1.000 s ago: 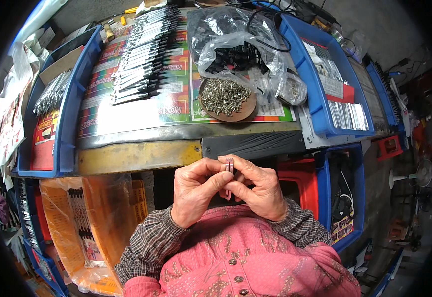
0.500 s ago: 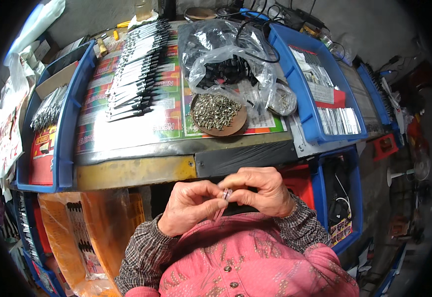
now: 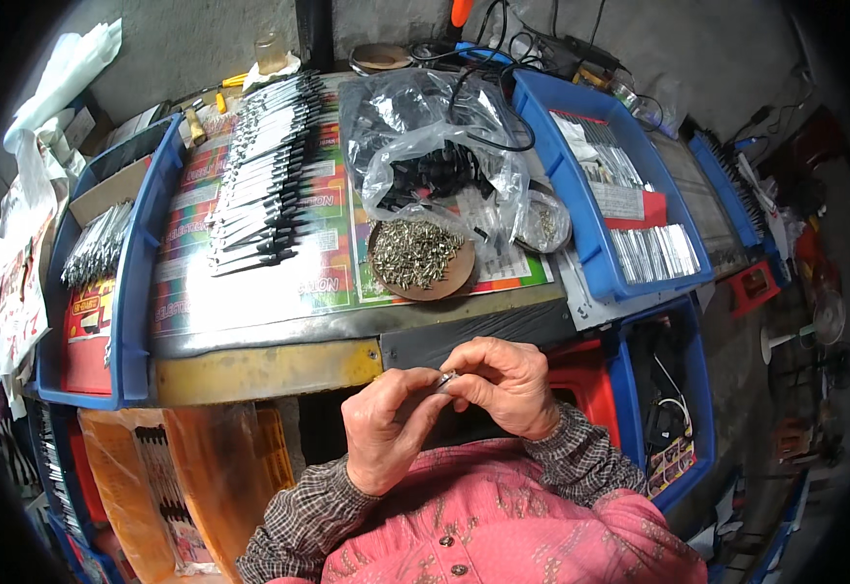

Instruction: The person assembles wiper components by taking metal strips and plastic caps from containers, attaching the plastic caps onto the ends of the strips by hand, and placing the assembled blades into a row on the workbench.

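Observation:
My left hand (image 3: 387, 422) and my right hand (image 3: 506, 385) meet in front of my body, just off the near edge of the bench. Both are closed in a pinch on a small shiny, light-coloured piece (image 3: 446, 379). The fingertips cover most of it, so its kind cannot be made out. Beyond my hands, a shallow round dish (image 3: 458, 276) is heaped with small brass-coloured metal parts (image 3: 413, 255). Behind the dish, an open clear plastic bag (image 3: 386, 146) holds black parts. To its left lies a long row of slim white, pen-like sticks (image 3: 264, 180) with black ends.
Blue trays stand at the bench's left (image 3: 131, 302) and right (image 3: 595, 234), both with slim silvery pieces inside. A small clear bag (image 3: 544, 222) lies beside the right tray. Below are an orange plastic-lined crate (image 3: 220, 477) and another blue bin (image 3: 705, 419). Black cables cross the back.
The view has tilted, so the bench sits lower in the picture. My hands remain pinched together, and the left has turned more upright. The piece between them shows less now.

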Demonstrator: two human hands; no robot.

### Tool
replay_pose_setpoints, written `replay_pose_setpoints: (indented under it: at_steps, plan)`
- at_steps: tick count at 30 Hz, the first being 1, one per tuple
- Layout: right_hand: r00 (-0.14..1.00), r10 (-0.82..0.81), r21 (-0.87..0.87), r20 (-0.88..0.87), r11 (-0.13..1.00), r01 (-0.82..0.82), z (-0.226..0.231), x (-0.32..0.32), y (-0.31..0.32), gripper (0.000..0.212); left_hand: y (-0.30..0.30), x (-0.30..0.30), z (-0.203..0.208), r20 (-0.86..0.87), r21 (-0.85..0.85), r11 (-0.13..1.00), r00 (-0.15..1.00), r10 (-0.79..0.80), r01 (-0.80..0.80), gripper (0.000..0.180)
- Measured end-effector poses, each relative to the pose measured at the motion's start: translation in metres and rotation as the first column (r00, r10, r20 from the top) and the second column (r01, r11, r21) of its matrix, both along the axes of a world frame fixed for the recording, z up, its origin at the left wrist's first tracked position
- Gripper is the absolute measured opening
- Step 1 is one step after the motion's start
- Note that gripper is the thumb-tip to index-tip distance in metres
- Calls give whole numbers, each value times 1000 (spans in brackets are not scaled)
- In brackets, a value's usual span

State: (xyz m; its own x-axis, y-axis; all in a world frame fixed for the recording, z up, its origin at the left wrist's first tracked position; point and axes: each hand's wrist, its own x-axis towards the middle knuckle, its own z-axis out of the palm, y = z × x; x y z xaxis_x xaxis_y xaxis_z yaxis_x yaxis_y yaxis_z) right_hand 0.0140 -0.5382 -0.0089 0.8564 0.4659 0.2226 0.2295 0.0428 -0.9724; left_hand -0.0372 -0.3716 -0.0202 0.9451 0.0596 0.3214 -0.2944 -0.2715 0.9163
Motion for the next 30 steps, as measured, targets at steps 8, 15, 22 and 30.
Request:
replay_pose_setpoints:
  at_steps: [8,15,22,30]
  plan:
    - [995,-36,51,-94,998,41,-7,2,9,11,6,9,3,103,97,995,995,1,-11,18]
    - [997,-67,42,-37,997,68,-9,10,15,11,11,21,7,155,144,989,988,3,-26,17]
    - [999,-25,12,-25,1000,26,-6,21,15,11,15,29,8,109,161,987,994,-18,1,15]
    - [804,13,-399,594,873,280,33,80,-7,11,24,29,4,95,250,968,995,-26,1,20]
